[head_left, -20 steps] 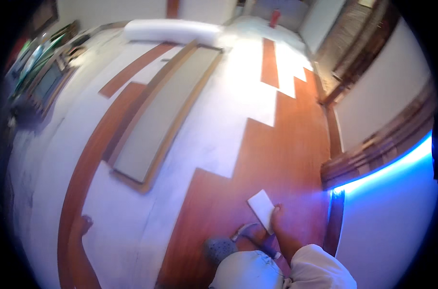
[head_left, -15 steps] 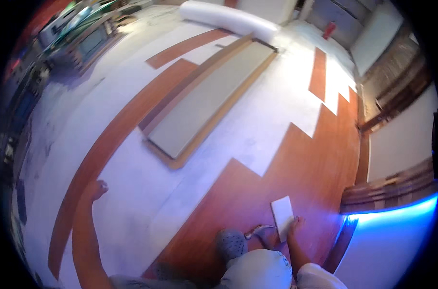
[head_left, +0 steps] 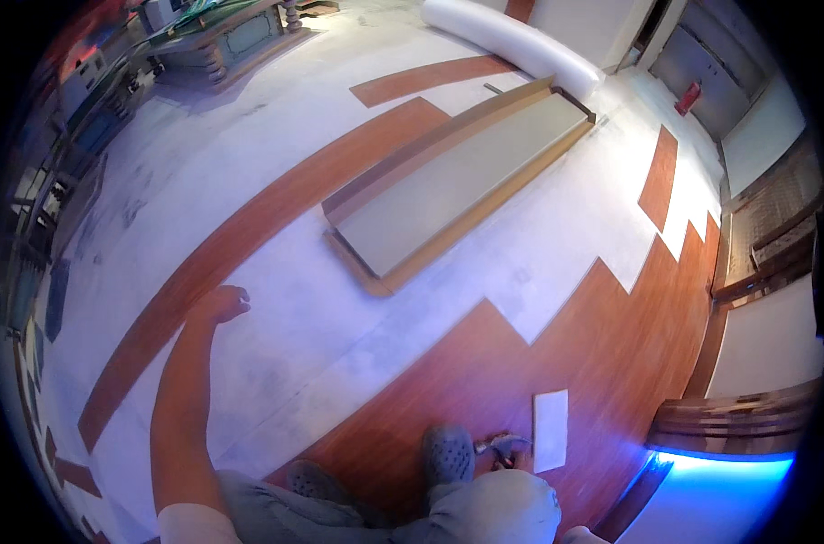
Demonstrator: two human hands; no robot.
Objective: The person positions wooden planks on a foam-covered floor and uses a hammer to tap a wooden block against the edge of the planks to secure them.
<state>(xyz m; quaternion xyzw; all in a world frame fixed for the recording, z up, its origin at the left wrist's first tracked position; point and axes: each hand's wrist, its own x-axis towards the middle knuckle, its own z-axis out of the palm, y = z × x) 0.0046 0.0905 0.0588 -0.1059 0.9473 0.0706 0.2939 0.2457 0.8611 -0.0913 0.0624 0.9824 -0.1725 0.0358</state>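
My left hand (head_left: 223,305), its fingers curled in, hangs over the white underlay beside a long reddish-brown floor plank (head_left: 235,245). Whatever may be inside those fingers does not show. My right hand is out of sight; only a bit of pale sleeve (head_left: 582,535) shows at the lower edge, right of my knee. A white rectangular block (head_left: 550,431) lies on the laid wood floor. Left of it, a claw hammer (head_left: 502,444) rests beside my grey clog (head_left: 447,455), its handle partly hidden by the knee.
A long open cardboard carton (head_left: 466,181) holding grey-backed boards stands on the underlay. Behind it lies a white foam roll (head_left: 511,41). The laid reddish floor (head_left: 602,354) has a stepped edge. Carved wooden furniture (head_left: 221,54) stands far left, a red fire extinguisher (head_left: 688,97) far right.
My right hand has left the white block and gone out of view. My left hand has moved up and right in the picture. The view has shifted, so the room sits differently.
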